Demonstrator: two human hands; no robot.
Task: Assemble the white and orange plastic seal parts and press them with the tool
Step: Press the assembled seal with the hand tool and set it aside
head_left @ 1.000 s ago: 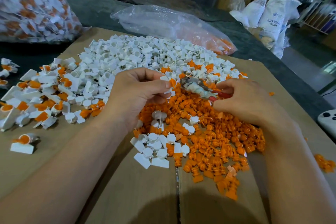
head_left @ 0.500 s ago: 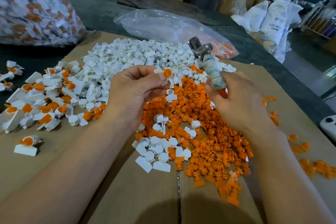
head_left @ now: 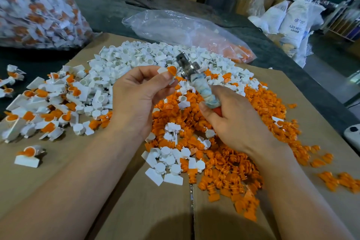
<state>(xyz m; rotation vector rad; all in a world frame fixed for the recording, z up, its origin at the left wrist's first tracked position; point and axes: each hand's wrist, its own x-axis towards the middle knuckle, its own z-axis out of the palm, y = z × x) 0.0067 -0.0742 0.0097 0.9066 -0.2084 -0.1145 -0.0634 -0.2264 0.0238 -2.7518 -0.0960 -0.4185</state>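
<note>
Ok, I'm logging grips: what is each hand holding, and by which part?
The left hand pinches a white and orange seal by its white part; the right hand grips the tool by its wrapped handle.

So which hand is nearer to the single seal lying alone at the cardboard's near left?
Left. The left hand is up and right of that seal; the right hand, gripping the tool, lies farther right.

Item: my left hand (head_left: 136,101), bare, thumbnail short. Item: my right hand (head_left: 235,122), bare, thumbnail short. Item: my left forearm (head_left: 78,173) and right forearm (head_left: 292,191), both bare as far as seen.
</note>
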